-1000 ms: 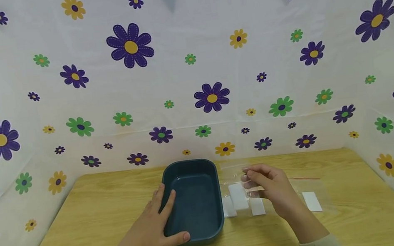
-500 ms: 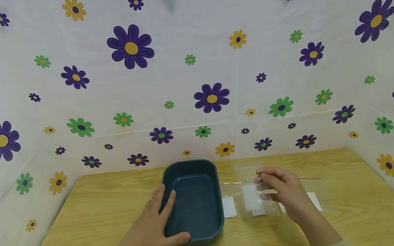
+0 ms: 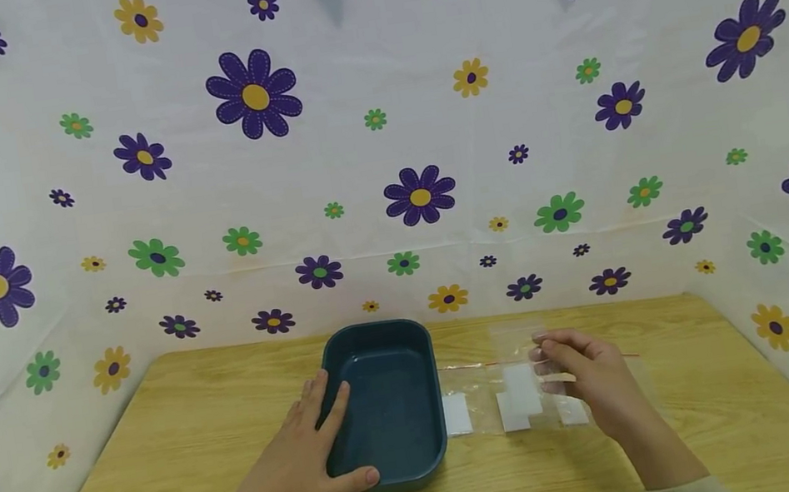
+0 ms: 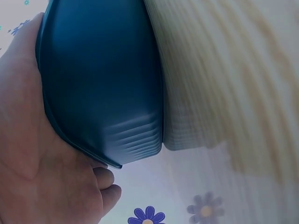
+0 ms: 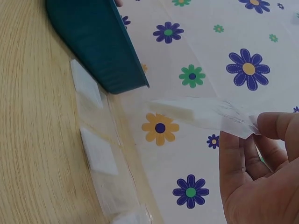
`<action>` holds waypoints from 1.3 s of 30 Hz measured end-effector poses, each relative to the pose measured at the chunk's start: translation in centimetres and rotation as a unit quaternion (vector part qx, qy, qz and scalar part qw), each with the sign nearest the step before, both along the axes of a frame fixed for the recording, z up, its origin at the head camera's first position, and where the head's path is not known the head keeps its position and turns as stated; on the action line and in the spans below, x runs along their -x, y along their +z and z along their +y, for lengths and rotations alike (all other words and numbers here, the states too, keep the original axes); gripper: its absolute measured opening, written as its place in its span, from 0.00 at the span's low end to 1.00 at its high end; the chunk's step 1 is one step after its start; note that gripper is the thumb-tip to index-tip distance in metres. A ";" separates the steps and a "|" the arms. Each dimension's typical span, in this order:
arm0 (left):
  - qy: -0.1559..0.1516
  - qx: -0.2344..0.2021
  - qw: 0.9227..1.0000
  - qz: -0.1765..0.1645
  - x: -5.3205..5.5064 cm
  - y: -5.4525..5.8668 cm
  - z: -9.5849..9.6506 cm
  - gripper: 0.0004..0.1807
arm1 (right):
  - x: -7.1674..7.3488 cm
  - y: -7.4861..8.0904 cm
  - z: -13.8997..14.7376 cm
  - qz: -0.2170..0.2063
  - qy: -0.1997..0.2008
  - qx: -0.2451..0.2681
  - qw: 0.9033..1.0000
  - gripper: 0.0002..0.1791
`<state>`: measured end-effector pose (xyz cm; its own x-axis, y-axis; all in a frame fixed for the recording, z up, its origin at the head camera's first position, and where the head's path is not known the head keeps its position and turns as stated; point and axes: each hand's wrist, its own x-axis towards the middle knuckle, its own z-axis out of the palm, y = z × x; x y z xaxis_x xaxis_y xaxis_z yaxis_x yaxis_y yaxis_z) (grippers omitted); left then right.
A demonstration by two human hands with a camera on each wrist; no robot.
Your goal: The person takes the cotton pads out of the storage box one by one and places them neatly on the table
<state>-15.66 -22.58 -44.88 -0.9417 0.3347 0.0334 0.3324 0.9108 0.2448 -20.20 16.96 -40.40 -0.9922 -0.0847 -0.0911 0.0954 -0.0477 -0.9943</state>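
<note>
A dark teal plastic basin (image 3: pixel 387 419) stands on the table, nothing inside it. My left hand (image 3: pixel 303 456) rests on its left side, fingers spread over the rim, thumb at the near edge; the left wrist view shows the palm along the basin's rim (image 4: pixel 84 151). Between thumb and fingers my right hand (image 3: pixel 589 378) pinches the edge of a clear plastic zip bag (image 3: pixel 522 388) with a white piece in it. The right wrist view shows this bag (image 5: pixel 187 112) held up above the table. Under it lie more clear bags (image 5: pixel 98 151), each holding a white piece.
The bags lie in a row right of the basin, one white piece (image 3: pixel 457 414) close against its side and another (image 3: pixel 572 410) near my right hand. A wooden table (image 3: pixel 213 406) carries everything. Flower-printed cloth (image 3: pixel 353 168) encloses its back and sides.
My right hand has carried the held bag rightward over the lying bags, away from the basin. The left hand and the basin have stayed in place.
</note>
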 end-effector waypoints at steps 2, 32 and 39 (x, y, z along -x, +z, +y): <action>-0.001 0.001 1.000 0.002 0.0 0.0 0.0 0.63 | 0.1 0.1 0.4 0.001 0.000 -0.008 1.000 0.13; -0.006 -0.011 1.000 0.019 0.0 0.3 0.2 0.62 | 0.3 0.4 7.4 0.011 -0.017 0.018 1.000 0.10; -0.002 -0.011 1.000 0.011 -0.2 0.4 0.2 0.62 | 0.1 0.5 8.7 -0.024 -0.028 0.037 0.999 0.07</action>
